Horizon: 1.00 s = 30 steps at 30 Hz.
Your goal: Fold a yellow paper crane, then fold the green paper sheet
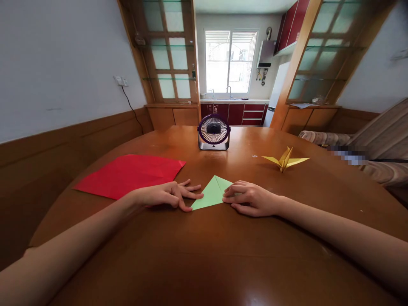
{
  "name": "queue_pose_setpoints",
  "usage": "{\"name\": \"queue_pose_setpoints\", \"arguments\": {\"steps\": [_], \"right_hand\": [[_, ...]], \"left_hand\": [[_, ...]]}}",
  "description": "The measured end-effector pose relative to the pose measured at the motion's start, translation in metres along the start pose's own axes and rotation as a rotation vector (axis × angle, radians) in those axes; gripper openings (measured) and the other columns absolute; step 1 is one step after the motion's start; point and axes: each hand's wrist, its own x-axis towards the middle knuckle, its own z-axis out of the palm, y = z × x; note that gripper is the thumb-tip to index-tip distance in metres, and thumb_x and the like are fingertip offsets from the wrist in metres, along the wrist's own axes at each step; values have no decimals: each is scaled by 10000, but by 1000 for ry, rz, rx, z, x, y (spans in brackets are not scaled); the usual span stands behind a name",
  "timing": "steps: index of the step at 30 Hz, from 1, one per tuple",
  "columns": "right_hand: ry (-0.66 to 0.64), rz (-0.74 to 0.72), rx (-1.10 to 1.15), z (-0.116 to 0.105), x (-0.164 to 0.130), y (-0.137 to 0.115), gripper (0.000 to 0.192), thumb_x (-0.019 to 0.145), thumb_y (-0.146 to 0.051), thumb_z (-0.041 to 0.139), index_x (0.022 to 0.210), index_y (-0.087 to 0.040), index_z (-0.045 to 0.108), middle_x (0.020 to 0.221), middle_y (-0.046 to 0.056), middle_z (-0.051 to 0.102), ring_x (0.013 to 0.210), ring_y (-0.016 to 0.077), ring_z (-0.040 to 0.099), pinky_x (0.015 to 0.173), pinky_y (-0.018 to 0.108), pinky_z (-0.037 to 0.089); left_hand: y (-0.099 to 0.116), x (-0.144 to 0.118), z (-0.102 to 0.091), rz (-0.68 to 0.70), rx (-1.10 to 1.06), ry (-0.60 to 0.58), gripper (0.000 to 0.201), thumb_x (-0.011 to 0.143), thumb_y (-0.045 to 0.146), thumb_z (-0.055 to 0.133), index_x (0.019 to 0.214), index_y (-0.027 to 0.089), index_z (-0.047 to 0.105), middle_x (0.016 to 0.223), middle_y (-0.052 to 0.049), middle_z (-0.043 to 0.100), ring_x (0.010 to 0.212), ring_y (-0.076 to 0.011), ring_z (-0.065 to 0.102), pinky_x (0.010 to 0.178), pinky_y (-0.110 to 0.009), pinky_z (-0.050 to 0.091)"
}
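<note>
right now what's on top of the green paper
The left hand touches the left side of the green paper; the right hand covers its right corner, which cannot be seen.

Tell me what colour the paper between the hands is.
The paper is light green; head view shows it.

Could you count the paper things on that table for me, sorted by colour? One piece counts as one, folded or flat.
Red: 1, a flat sheet
Green: 1, a folded piece
Gold-yellow: 1, a folded bird
Total: 3 visible
</note>
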Motion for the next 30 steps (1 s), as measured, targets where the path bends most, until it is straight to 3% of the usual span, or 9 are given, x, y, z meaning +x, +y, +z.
{"name": "queue_pose_setpoints", "arguments": {"steps": [7,10,13,16,19,22,26,30], "right_hand": [[9,-9,4,0,0,0,313,927,-193,470,1186,-150,640,1102,133,634,1027,210,582,926,400,471],[11,-12,7,1,0,1,314,925,-193,474,1190,-151,638,1103,132,634,1022,208,585,924,396,471],[17,-13,3,1,0,1,314,921,-196,478,1186,-151,642,1102,132,634,1018,211,582,919,399,472],[18,-20,2,0,1,0,311,923,-194,473,1182,-152,641,1096,133,634,1015,209,581,913,400,473],[16,-15,-4,0,2,-2,310,928,-190,463,1179,-151,642,1088,134,635,1007,205,585,909,399,474],[14,-10,-5,0,2,-2,314,926,-192,466,1181,-146,643,1087,132,639,1005,207,586,912,401,471],[5,-10,-2,1,1,0,319,921,-191,469,1182,-136,644,1093,133,638,1012,209,582,919,402,468],[-3,-10,-9,1,1,0,319,921,-194,469,1185,-144,642,1104,132,635,1021,212,576,915,406,472]], "left_hand": [[8,0,-4,18,-4,-55,325,809,204,469,874,291,775,1450,88,435,1464,-240,130,1178,-438,-126],[11,-1,-3,14,-80,-23,319,789,191,470,796,272,779,1417,76,485,1459,-239,158,1184,-432,-117],[11,-1,3,-6,-190,85,288,818,203,489,879,250,766,1335,14,583,1437,-239,240,1191,-480,-36],[8,7,14,-41,-201,293,213,889,287,538,999,236,714,1221,-40,666,1360,-235,394,1153,-486,215],[5,20,24,-68,-81,460,237,904,361,565,1069,221,664,1123,-56,682,1098,-210,606,957,-392,464],[2,32,30,-35,125,573,264,902,371,579,1115,234,652,1120,-53,654,1026,-184,609,907,-341,488],[-4,37,28,20,334,566,289,932,355,543,1192,267,635,1156,-68,625,1094,-200,564,961,-367,458],[-6,31,19,23,404,452,368,938,364,536,1300,308,561,1352,-77,514,1237,-230,481,1041,-399,401]]}}
